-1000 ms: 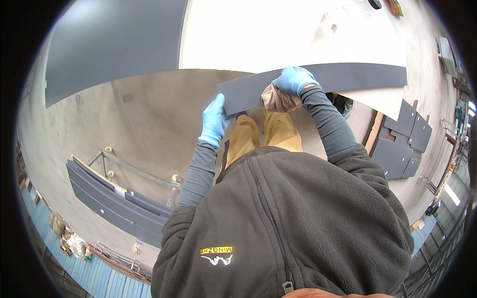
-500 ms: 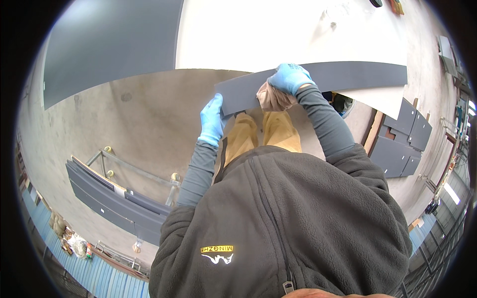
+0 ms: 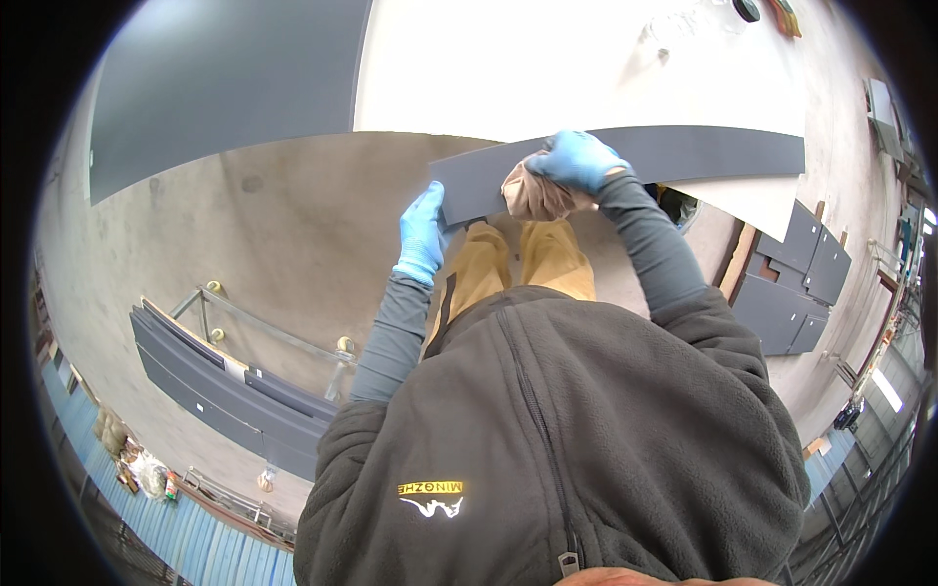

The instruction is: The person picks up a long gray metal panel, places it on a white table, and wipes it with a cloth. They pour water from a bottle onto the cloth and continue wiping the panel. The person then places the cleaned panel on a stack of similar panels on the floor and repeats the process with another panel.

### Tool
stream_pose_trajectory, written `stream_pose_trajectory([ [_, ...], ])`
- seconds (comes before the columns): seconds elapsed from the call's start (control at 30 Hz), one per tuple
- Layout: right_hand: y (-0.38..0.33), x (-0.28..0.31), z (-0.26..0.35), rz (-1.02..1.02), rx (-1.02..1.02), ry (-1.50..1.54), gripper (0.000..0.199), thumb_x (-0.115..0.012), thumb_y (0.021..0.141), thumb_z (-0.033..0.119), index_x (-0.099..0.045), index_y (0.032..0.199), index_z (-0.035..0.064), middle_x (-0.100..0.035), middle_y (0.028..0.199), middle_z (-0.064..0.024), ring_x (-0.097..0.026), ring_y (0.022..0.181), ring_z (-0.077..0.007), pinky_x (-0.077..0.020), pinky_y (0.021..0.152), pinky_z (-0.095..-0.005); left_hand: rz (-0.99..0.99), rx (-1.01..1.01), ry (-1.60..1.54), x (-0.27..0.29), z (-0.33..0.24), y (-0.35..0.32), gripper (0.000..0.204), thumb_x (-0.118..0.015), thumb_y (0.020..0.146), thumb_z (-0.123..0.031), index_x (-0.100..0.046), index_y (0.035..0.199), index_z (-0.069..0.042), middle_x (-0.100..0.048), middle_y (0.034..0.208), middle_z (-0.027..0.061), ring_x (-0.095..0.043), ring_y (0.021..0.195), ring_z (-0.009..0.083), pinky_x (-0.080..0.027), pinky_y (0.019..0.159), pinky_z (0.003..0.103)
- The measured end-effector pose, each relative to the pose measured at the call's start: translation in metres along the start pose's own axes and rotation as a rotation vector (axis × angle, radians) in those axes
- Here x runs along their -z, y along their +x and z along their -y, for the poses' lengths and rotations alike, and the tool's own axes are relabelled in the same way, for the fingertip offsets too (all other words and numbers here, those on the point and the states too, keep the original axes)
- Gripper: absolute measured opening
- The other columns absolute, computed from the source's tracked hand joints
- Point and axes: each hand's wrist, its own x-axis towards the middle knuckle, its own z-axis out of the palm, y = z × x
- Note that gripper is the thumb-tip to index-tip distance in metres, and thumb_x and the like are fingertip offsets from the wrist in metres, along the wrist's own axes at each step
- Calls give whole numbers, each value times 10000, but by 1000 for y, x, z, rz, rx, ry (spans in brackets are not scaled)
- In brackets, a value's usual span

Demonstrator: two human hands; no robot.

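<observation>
Barely anything moved: left hand (image 3: 423,232) still pinching the dark strip (image 3: 684,152) end, right hand (image 3: 578,159) clutching a rag (image 3: 535,195) on it, probably wiping, white table (image 3: 547,68) behind.

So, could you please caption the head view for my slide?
Gloved left hand steadies a long dark grey strip while the right hand presses a crumpled cloth against it.

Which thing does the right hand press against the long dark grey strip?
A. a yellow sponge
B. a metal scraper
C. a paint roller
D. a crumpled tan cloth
D: the right hand in a blue glove bunches a tan cloth against the dark grey strip, while the left hand holds the strip's near end.
</observation>
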Motion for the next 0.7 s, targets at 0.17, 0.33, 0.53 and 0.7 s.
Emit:
stream_pose_trajectory([
  [0.17,-62,51,-126,-359,206,882,445,-755,1010,335,-713,1206,-62,-752,1066,-114,-717,942,-179,-590,867,-306,279,75,-193,3,-8,-8,696,-412,1123,-548,-427,1570,-16,-502,1561,167,-475,1444,335,-359,1243,558],
  [0.33,-62,35,-219,-1206,172,875,381,-752,1005,135,-638,1324,-40,-735,1170,-103,-727,1009,-141,-640,811,-269,361,119,-331,-2,-11,-17,906,-322,1072,-725,-311,1639,-18,-400,1646,196,-349,1543,387,-239,1301,590],
  [0.53,5,-73,-134,-1297,258,-137,326,-653,884,79,-711,1203,51,-732,1138,-187,-711,1035,-379,-555,969,-470,580,147,-450,4,-7,-14,1125,-336,960,-879,-236,1674,-16,-320,1700,217,-289,1578,398,-154,1333,567],
  [0.7,23,-131,4,-1009,620,-187,331,-628,811,37,-668,1135,91,-700,1030,-112,-694,994,-300,-543,930,-463,591,155,-512,14,-3,-10,1215,-267,904,-952,-320,1641,14,-382,1669,212,-347,1546,374,-203,1328,474],
])
